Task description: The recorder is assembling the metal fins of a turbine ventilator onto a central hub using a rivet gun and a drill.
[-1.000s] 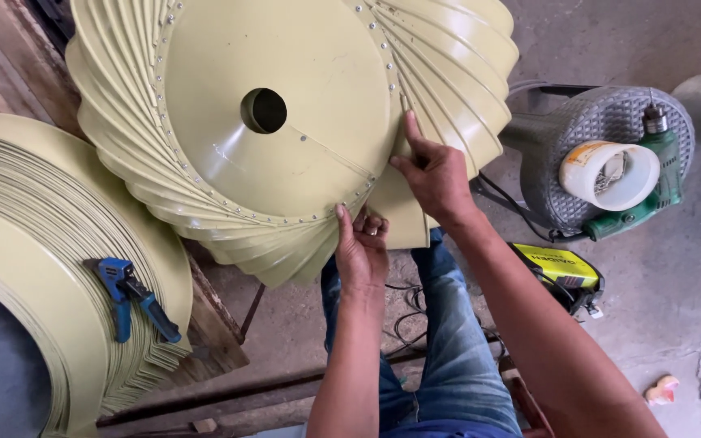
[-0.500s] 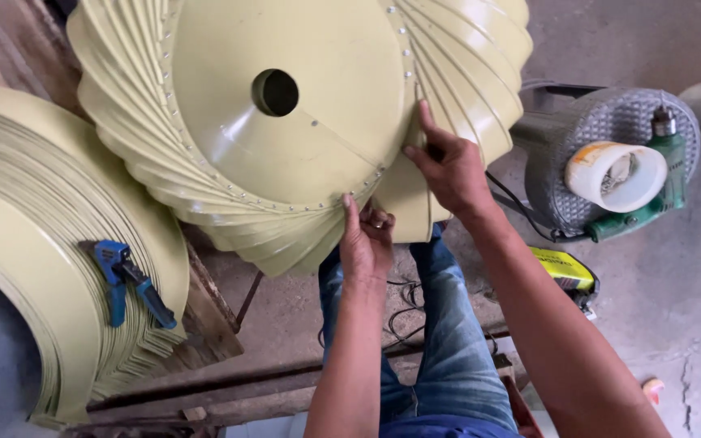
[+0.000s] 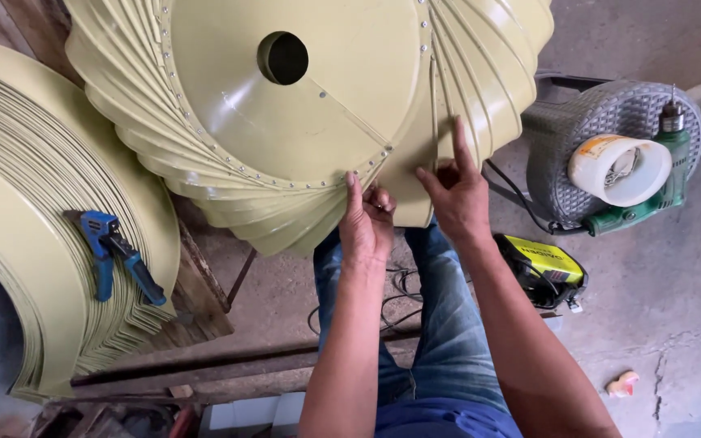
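Cream-yellow sheet-metal ventilator head (image 3: 302, 122), a shallow cone ringed with overlapping curved vanes, fills the top of our view; its round centre hole faces up toward us, so its axis points roughly at the camera, and the vanes fan outward from a riveted ring. It sits above our knees, just right of the tall stack of cream curved metal blades (image 3: 34, 211) that lies on the wooden bench at left. Our right hand (image 3: 458, 199) grips one loose cream vane strip (image 3: 436, 122) standing on its long axis, nearly upright in the picture, with thumb and fingers pinched on its lower end and the forefinger stretched up along it. Our left hand (image 3: 367, 223) presses on the cone's rim, the thumb straight up against the rivets and the other fingers curled together underneath. A grey woven basket (image 3: 561, 162) on the floor holds a green electric drill (image 3: 651, 195). Blue-handled pliers (image 3: 115, 255) rest on the blade stack.
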